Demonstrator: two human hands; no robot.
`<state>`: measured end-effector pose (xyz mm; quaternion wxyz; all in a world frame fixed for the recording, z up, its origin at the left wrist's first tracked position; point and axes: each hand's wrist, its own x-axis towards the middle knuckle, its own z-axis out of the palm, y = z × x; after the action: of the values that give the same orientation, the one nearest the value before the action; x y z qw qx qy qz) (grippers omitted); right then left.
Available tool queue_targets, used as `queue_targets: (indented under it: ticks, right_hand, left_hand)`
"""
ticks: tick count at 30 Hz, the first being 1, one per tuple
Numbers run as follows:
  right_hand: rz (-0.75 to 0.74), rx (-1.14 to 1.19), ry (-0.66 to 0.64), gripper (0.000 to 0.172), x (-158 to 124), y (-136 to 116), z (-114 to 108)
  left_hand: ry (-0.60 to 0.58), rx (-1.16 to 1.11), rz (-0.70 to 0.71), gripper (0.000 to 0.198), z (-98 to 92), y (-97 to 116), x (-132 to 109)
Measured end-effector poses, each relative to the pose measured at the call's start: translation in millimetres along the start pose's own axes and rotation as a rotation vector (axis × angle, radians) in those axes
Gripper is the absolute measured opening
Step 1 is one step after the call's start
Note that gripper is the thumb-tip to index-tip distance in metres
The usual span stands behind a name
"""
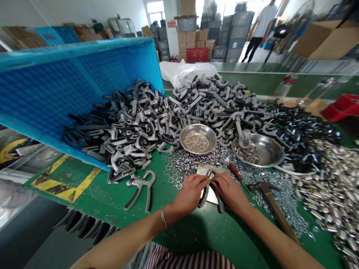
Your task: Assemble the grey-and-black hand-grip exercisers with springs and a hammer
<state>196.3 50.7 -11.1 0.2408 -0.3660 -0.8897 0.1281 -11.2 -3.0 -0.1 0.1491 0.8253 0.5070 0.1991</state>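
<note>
Both of my hands meet over a metal plate on the green table. A grey clamp-like tool with two black-and-grey handles lies between them, its hooked top pointing away from me. My left hand has its fingers closed on the tool's left side near the spring. From the other side, my right hand closes its fingers at the tool's joint. Whether a small part is pinched between the fingertips is hidden. A similar tool lies to the left, handles spread.
A blue crate tipped on its side spills grey parts. Beyond my hands are two steel bowls and loose rings. A hammer, red screwdriver and metal cylinders lie right. A person stands behind.
</note>
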Motion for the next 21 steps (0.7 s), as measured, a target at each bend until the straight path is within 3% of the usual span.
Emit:
queue_targets:
  ticks: [5,12,16,21]
  right_hand:
    - [-0.043,-0.074,-0.073,0.023,0.2,0.5,-2.8]
    - [-0.227,-0.243,-0.154,0.037,-9.2,-1.2,-13.8]
    - [-0.281,-0.330,-0.226,0.053,-20.3,-3.4,-22.4]
    - [-0.209,-0.344,-0.235,0.062,-26.1,-6.1,-23.6]
  left_hand:
    - [0.096,-0.047,-0.030,0.039,-21.5,-14.2,16.7]
    - [0.158,0.067,-0.020,0.033,-68.9,-52.3,72.5]
    - [-0.006,0.225,-0.114,0.032,-80.3,-64.2,110.4]
    - [-0.183,0.297,-0.279,0.025,-71.5,-72.1,152.6]
